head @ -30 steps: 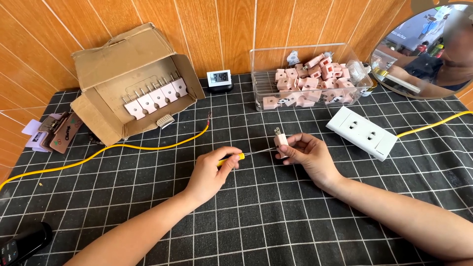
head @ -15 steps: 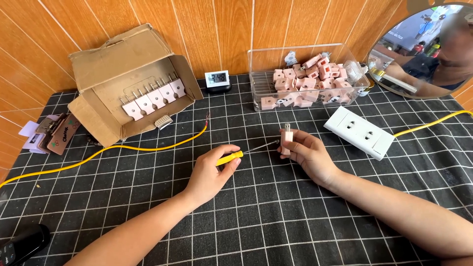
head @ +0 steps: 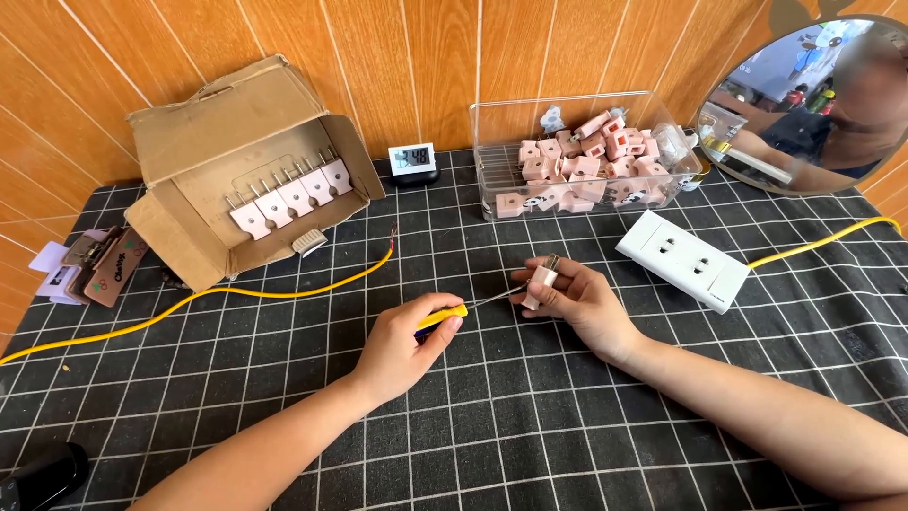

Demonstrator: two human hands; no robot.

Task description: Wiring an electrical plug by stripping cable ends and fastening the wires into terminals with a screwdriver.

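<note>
Gripping yellow screwdriver [head: 441, 318] w/ left hand [head: 402, 346], right hand [head: 574, 299] clutching pink plug [head: 541, 281], tip now closer.

We see a black mat [head: 284, 397] gridded in white, a yellow cable [head: 236, 295], pink plugs [head: 577, 166], a white socket strip [head: 684, 259] and a yellow-handled screwdriver [head: 441, 317].

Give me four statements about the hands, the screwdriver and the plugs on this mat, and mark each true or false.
1. The left hand holds a yellow-handled screwdriver. True.
2. The right hand holds a pink plug. True.
3. The clear bin is empty. False: it holds many pink plugs.
4. The white socket strip lies inside the cardboard box. False: it lies on the mat, right of the hands.
</note>
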